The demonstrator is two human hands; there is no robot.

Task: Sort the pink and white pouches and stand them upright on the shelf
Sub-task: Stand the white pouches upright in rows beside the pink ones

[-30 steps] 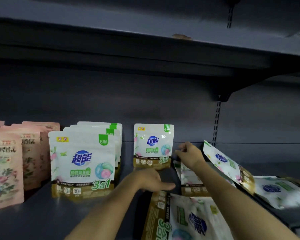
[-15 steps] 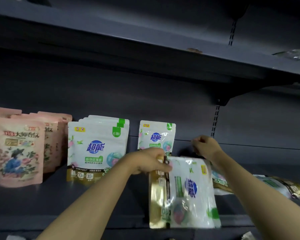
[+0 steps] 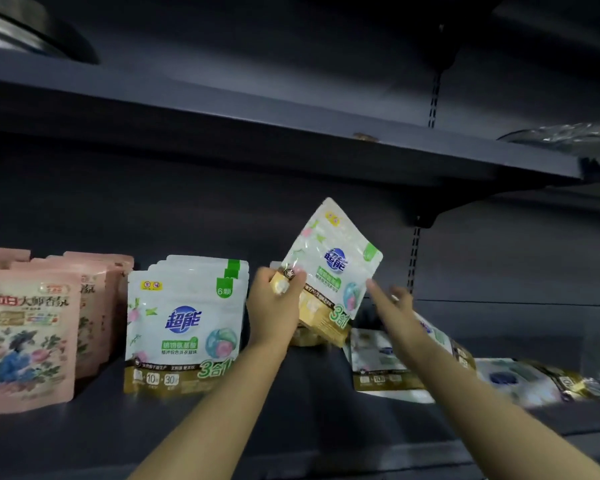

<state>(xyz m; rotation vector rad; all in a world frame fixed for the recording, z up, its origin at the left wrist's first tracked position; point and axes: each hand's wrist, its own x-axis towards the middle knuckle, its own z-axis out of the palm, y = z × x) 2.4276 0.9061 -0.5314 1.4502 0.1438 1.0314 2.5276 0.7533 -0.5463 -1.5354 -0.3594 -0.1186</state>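
the left hand (image 3: 276,306) is gripping a white pouch (image 3: 329,271) by its lower left corner, fingers curled round the gold edge, holding it tilted in the air above the shelf (image 3: 222,427). the right hand (image 3: 390,303) is reaching with fingers straight and spread — its fingertips are sitting just beside the pouch's right edge, though i cannot tell whether they are touching. standing white pouches (image 3: 184,323) and pink pouches (image 3: 25,337) are lining up to the left — fallen white pouches (image 3: 499,379) are lying flat on the right.
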